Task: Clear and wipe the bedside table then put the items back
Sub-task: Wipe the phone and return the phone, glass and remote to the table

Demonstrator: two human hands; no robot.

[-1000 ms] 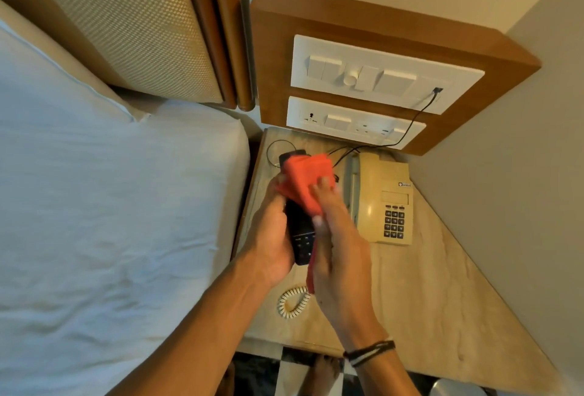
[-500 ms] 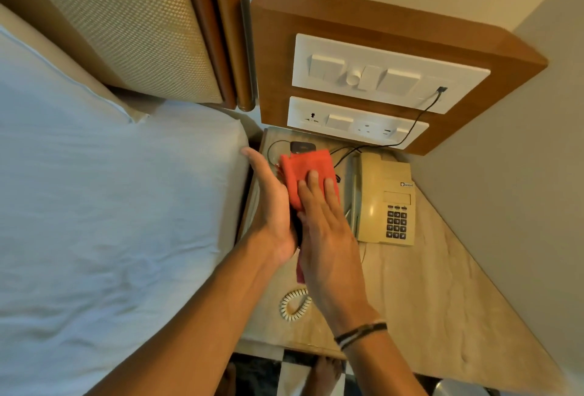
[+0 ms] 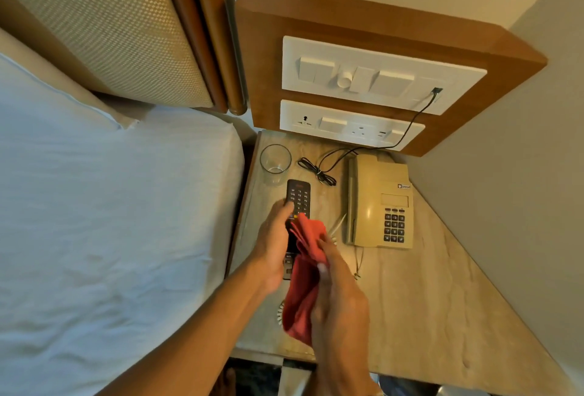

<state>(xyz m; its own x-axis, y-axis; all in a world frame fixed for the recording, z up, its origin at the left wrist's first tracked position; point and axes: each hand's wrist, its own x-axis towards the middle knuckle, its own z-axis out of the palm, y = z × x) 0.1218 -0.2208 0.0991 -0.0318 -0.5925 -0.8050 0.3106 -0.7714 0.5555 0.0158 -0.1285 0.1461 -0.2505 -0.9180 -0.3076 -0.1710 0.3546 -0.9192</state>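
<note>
My left hand [image 3: 274, 239] grips a black remote control [image 3: 298, 196] over the left part of the beige marble bedside table [image 3: 426, 301]. The remote's upper half shows; its lower half is covered. My right hand [image 3: 339, 304] holds a red cloth [image 3: 303, 285] bunched against the remote's lower part, with the cloth hanging down below. A clear drinking glass [image 3: 275, 160] stands at the table's back left corner. A beige telephone [image 3: 379, 203] sits at the back, right of the remote.
A black cable [image 3: 319, 171] lies coiled between glass and phone and runs up to the white switch panel [image 3: 379, 75] on a wooden wall board. The phone's coiled cord [image 3: 280, 312] shows under the cloth. The white bed [image 3: 110, 222] borders the table's left side.
The cloth has slid from the remote's top end down to its lower half, uncovering the upper buttons. My right hand pulled back toward me. The glass is now uncovered.
</note>
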